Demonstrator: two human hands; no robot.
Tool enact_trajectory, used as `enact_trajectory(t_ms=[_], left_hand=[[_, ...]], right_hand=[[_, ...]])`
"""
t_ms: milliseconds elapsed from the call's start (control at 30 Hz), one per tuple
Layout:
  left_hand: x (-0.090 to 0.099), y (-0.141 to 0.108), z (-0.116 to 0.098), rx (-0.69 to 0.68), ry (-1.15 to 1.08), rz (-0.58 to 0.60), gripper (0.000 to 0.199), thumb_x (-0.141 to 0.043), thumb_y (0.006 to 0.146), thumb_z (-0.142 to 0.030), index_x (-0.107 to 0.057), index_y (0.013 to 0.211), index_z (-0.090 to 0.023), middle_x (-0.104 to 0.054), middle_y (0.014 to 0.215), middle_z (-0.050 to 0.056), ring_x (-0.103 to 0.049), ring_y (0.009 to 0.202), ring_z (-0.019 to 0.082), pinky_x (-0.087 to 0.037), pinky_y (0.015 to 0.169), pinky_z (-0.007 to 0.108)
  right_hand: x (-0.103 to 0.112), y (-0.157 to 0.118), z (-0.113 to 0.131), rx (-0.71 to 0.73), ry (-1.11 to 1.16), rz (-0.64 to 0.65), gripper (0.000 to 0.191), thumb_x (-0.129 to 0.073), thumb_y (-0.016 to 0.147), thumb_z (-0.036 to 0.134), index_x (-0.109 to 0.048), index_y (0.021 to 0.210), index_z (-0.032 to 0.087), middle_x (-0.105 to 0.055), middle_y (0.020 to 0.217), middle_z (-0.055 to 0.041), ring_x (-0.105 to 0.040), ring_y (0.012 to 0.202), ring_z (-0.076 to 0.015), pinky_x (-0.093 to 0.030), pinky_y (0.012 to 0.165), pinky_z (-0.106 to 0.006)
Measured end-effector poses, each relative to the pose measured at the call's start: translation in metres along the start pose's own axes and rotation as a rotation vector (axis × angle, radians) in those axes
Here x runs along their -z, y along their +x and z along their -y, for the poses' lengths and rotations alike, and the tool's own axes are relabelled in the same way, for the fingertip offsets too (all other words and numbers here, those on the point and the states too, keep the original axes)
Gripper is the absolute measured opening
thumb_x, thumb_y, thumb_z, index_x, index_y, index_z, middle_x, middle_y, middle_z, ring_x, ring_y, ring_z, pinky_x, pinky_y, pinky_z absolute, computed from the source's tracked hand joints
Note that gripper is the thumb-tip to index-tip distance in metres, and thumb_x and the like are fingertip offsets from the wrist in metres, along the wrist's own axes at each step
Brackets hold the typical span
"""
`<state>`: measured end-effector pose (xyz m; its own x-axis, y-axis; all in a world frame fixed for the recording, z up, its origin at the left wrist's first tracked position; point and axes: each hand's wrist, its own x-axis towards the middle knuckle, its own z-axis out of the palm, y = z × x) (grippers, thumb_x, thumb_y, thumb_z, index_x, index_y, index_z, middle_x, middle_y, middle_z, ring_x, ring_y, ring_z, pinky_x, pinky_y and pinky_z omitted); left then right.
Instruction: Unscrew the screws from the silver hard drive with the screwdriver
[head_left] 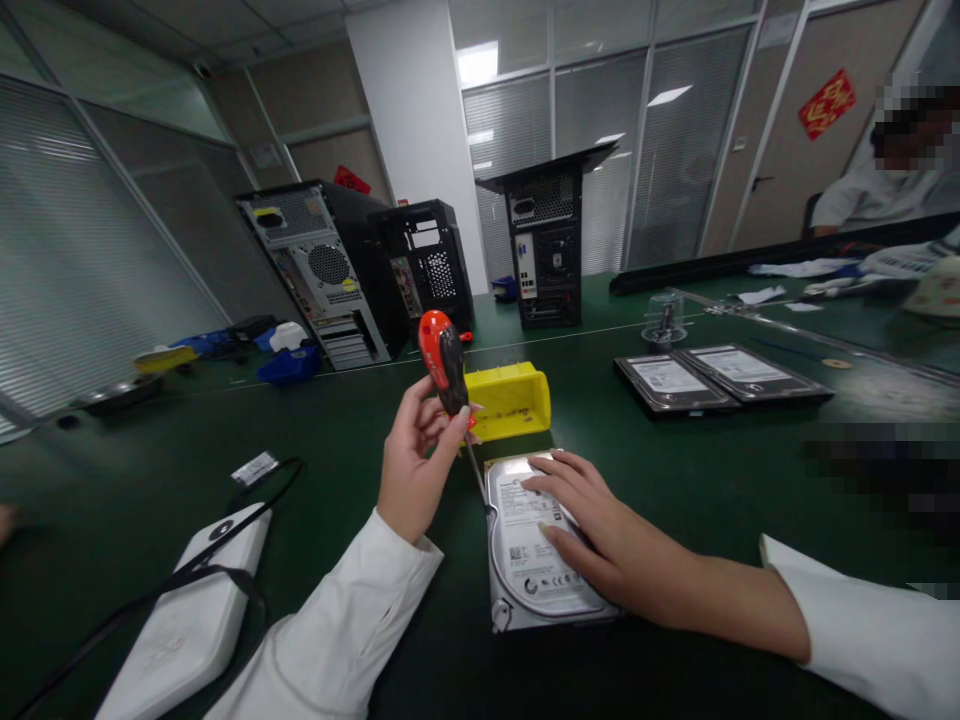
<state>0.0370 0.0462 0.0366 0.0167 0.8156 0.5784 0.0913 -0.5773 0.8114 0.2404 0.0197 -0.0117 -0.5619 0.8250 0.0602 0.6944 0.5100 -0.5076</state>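
A silver hard drive (pixel 525 560) with a white label lies on the green table (pixel 337 520). My left hand (pixel 420 450) grips a red and black screwdriver (pixel 444 362) near the lower end of its handle. Its shaft slants down and its tip meets the drive's left edge. My right hand (pixel 600 530) rests on the drive's right side, fingers spread over the label. Just behind the drive, a yellow bin (pixel 517 400) lies with handwriting on its side.
Two more hard drives (pixel 671 382) lie at the right, near a clear plastic cup (pixel 664 318). Computer cases (pixel 330 270) stand at the back. A white power bank (pixel 191 620) with a black strap lies at the left. A person (pixel 870 195) sits at the far right.
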Motion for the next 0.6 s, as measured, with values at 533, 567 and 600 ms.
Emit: enact_trajectory(t_ms=[533,567,600], left_hand=[[-0.0018,-0.0001,-0.0040,0.115,0.060,-0.088,0.047,-0.070,0.071,-0.024,-0.047,0.111,-0.016,-0.063,0.090,0.004,-0.067,0.050,0.013,-0.051,0.038,0.014],[-0.0024,-0.0008,-0.0050,0.110,0.070,-0.094,0.046,-0.071,0.070,-0.025,-0.048,0.110,-0.016,-0.063,0.090,0.004,-0.067,0.050,0.013,-0.051,0.038,0.014],[-0.0030,-0.0014,-0.0059,0.108,0.077,-0.098,0.046,-0.072,0.070,-0.025,-0.049,0.109,-0.016,-0.063,0.090,0.004,-0.067,0.050,0.013,-0.051,0.037,0.013]], right_hand=[[0.0008,-0.0003,0.0003,-0.014,0.017,0.016,0.047,-0.028,0.087,0.050,-0.029,0.131,0.035,-0.015,0.144,0.0129,-0.002,0.136,-0.0138,-0.015,0.116,-0.039],[0.0011,-0.0003,0.0006,-0.014,0.018,0.020,0.047,-0.029,0.087,0.050,-0.029,0.131,0.035,-0.015,0.144,0.0130,-0.002,0.136,-0.0138,-0.016,0.115,-0.039],[0.0012,-0.0003,0.0008,-0.013,0.019,0.020,0.047,-0.029,0.086,0.050,-0.029,0.131,0.035,-0.015,0.144,0.0129,-0.002,0.136,-0.0138,-0.016,0.115,-0.039]])
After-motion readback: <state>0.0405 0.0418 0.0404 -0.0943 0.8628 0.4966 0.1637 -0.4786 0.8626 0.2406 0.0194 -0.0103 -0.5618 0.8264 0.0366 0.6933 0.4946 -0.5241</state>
